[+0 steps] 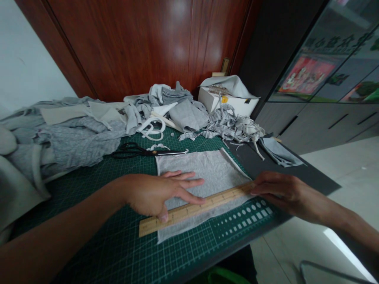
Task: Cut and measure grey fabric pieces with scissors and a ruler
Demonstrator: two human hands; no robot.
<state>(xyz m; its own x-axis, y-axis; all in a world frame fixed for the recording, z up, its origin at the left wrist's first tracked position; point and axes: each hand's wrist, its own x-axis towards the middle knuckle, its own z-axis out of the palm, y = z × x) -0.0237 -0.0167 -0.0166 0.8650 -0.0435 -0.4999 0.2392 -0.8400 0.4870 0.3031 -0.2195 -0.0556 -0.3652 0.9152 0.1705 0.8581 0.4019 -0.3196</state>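
Observation:
A piece of light grey fabric (207, 169) lies flat on a green cutting mat (124, 252). Across its near part runs a wooden ruler (213, 202), slanting up to the right. My left hand (160, 193) rests with spread fingers on the fabric, its thumb and a fingertip touching the ruler. At the ruler's far right end, my right hand (281, 193) pinches it between thumb and fingers. Just beyond the fabric's far edge lies a pair of scissors (148, 152) with black handles, the blades pointing right.
Heaped grey cloth (79, 134) covers the left and back of the table. A white box (233, 102) stands at the back right, with fabric scraps (233, 124) before it. Folded grey cloth (278, 151) lies near the right edge. Behind is a wooden door (142, 47).

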